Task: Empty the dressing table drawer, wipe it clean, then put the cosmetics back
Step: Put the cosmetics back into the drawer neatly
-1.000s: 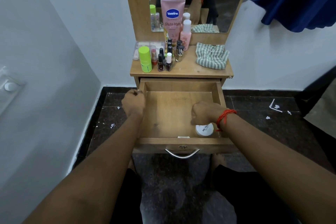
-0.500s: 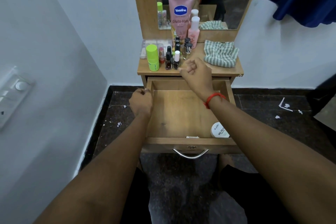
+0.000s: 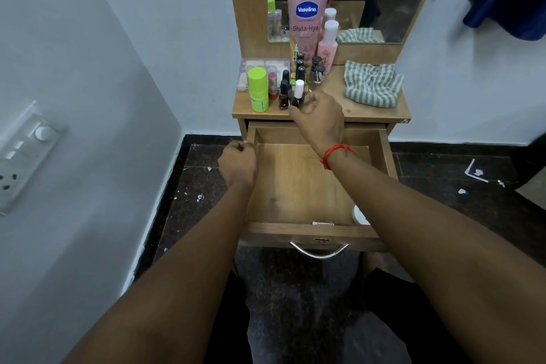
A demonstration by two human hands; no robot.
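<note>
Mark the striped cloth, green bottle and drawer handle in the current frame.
striped cloth [image 3: 373,87]: head view, middle of its folds.
green bottle [image 3: 259,99]: head view, body just under the cap.
drawer handle [image 3: 318,254]: head view, lowest part of the metal loop.

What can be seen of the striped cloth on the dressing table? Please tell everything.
The striped cloth looks like soft woven fabric with grey-green and white stripes. It lies crumpled in a loose heap on the right part of the wooden table top, in front of the mirror, which shows its reflection. Only the table top touches it; the right hand is to its left, apart from it.
</note>
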